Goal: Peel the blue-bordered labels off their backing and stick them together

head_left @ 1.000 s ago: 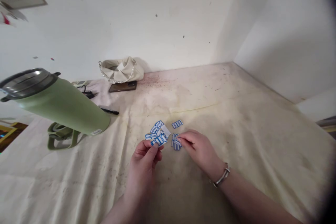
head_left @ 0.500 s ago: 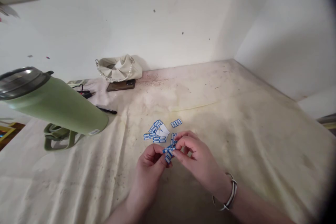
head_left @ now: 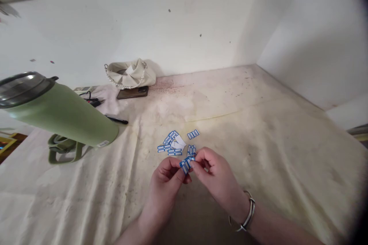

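Note:
Between my two hands are small white label stickers with blue borders (head_left: 187, 164). My left hand (head_left: 165, 183) pinches them at their left and lower side, thumb on top. My right hand (head_left: 215, 172) closes thumb and finger on their right edge; a metal bangle circles that wrist. Just beyond my fingers lies another small group of blue-bordered labels (head_left: 191, 149). A fanned pile of similar labels (head_left: 171, 138), with a plain white piece of paper (head_left: 179, 142) among them, rests a little to the left. Farther off sits a separate strip of labels (head_left: 193, 134).
A tall green tumbler (head_left: 66, 111) with a steel lid stands at left, a green strap (head_left: 64, 149) beside its base. Behind it lie a black pen (head_left: 117, 120), a phone (head_left: 132, 92) and a cream bag (head_left: 130, 73) against the wall. A wrinkled cloth (head_left: 244, 122) covers the table.
My right hand's fingers have drawn in and shifted slightly, now pinching the labels' right edge. The group of labels behind them shows more fully. My left hand barely moved.

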`<control>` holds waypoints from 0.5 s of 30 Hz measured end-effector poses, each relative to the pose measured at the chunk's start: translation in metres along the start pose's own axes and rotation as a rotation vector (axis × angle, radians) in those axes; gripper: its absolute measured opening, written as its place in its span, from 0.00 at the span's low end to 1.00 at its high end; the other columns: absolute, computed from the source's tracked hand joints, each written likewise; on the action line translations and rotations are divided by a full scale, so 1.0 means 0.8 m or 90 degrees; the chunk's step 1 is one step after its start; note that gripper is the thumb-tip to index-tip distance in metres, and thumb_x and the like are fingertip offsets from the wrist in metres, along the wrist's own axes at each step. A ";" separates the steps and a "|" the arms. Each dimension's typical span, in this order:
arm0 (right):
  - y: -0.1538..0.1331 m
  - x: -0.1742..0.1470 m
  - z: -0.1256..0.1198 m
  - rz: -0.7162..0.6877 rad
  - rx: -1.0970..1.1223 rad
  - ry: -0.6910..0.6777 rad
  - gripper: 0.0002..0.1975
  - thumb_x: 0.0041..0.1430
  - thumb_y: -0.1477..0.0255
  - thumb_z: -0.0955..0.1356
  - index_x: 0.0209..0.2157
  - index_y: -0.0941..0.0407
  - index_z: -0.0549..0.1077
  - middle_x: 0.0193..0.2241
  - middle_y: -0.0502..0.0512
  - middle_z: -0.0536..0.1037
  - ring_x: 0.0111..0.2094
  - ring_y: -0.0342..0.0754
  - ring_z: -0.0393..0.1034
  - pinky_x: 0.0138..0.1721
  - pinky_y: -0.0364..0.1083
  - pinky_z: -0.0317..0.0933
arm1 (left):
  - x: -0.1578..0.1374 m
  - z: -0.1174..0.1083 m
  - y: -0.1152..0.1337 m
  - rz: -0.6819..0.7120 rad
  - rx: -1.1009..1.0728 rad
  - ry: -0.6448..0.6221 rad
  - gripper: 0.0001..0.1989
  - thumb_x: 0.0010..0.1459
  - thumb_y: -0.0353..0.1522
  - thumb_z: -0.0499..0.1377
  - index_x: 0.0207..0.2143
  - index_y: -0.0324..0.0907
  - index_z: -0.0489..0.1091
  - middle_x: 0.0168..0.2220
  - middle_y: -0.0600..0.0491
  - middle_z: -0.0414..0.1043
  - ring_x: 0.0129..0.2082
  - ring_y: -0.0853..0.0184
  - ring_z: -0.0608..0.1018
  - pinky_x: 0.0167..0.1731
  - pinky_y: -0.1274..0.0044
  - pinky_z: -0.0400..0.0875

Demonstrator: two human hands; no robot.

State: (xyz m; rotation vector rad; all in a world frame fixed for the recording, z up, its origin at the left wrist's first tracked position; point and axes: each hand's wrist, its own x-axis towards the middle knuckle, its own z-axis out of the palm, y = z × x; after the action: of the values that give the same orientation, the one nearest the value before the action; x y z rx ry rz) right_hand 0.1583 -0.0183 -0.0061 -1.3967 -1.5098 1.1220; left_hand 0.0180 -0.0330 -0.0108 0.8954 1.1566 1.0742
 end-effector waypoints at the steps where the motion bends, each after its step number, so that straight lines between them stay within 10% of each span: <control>1: 0.001 0.000 0.000 -0.007 -0.005 0.009 0.07 0.54 0.72 0.64 0.23 0.55 0.62 0.21 0.47 0.66 0.22 0.40 0.59 0.22 0.40 0.54 | -0.001 0.000 0.001 -0.002 -0.001 -0.007 0.05 0.54 0.32 0.60 0.28 0.40 0.68 0.21 0.57 0.69 0.24 0.72 0.70 0.29 0.80 0.63; 15: 0.002 -0.002 0.004 -0.027 -0.013 0.002 0.07 0.54 0.74 0.64 0.24 0.55 0.61 0.21 0.47 0.66 0.22 0.41 0.60 0.23 0.40 0.56 | 0.003 0.003 0.003 0.012 0.038 0.026 0.06 0.52 0.32 0.61 0.27 0.39 0.67 0.20 0.58 0.69 0.21 0.74 0.68 0.24 0.82 0.62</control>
State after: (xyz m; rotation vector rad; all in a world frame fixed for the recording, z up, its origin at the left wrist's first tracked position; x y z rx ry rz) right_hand 0.1558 -0.0198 -0.0090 -1.3732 -1.5461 1.0802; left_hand 0.0199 -0.0303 -0.0086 0.9357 1.2218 1.0830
